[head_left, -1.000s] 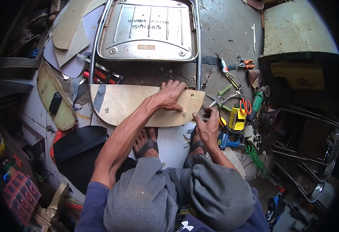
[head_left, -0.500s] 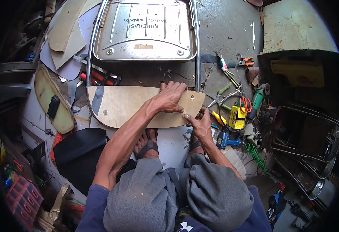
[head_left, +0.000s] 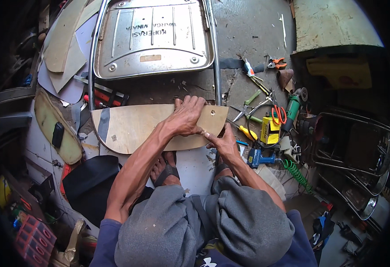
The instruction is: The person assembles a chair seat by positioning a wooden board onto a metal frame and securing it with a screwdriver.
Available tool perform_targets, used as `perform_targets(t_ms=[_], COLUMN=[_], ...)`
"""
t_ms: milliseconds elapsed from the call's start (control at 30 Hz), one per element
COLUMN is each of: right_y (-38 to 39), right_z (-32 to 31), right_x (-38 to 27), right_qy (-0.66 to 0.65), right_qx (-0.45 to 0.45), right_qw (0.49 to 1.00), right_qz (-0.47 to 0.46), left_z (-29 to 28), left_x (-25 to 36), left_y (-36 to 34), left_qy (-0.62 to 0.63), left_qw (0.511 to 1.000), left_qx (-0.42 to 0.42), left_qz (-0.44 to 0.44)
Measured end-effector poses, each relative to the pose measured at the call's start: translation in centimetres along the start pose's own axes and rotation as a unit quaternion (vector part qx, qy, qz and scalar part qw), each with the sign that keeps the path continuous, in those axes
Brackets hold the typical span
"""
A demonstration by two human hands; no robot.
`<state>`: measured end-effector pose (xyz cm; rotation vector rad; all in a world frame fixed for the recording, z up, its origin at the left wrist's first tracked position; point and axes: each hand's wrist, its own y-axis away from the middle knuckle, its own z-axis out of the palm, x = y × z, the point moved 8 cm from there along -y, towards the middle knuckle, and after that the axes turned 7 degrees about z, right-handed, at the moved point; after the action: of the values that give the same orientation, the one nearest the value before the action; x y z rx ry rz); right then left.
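A curved plywood board (head_left: 137, 127) lies across the tubular metal chair frame (head_left: 216, 58), in front of my feet. It has a strip of grey tape near its left end and a hole near its right end. My left hand (head_left: 185, 119) grips the board, fingers over the far edge and thumb on its face. At the near right edge my right hand (head_left: 224, 143) pinches the board, thumb on top; its other fingers are partly hidden by the edge. The two thumbs almost meet. Whether something small lies between them, I cannot tell.
Right of the board lie a yellow-handled screwdriver (head_left: 247, 132), a yellow box (head_left: 270, 130), red-handled scissors (head_left: 278, 115), a green angle grinder (head_left: 294, 106) and a blue air tool (head_left: 259, 158). Black sheet material (head_left: 90, 182) and an oval panel (head_left: 48, 118) lie left.
The whole view has shifted, so the chair and board appear farther left and slightly lower. Both hands keep their hold on the board, with the right thumb slightly repositioned.
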<state>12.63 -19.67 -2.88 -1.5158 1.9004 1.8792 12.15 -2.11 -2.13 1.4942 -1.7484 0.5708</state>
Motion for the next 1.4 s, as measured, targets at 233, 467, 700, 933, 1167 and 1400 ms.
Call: perform_targets(t_ms=[233,467,700,933,1167,1400], right_y=[-0.1,-1.4,-6.1,-12.4,-17.1,-8.0], right_z=[-0.6,-8.0,-19.1,-18.9,-21.6,-19.1], right_x=[-1.2,-2.7,-2.4,-8.2,-7.7,-5.9], right_qy=[0.110,0.243,0.395,0.498,0.523,0.256], right_qx=[-0.009,0.108,0.285,0.312,0.258,0.254], right_qw=[0.994,0.953,0.826,0.709,0.786,0.925], right_qz=[0.011,-0.146,-0.284,-0.390,-0.205,-0.119], left_z=[-0.5,-0.6,1.1,0.8,1.0,1.4], left_x=[0.0,3.6,3.4,3.6,2.5,1.3], left_y=[0.1,3.6,5.9,7.4,9.0,9.9], left_qy=[0.009,-0.074,-0.033,0.037,0.161,0.089], left_qw=[1.000,0.984,0.973,0.960,0.935,0.939], left_qx=[0.017,0.145,0.225,0.277,0.299,0.321], left_qz=[0.002,0.073,0.028,-0.030,-0.104,-0.092])
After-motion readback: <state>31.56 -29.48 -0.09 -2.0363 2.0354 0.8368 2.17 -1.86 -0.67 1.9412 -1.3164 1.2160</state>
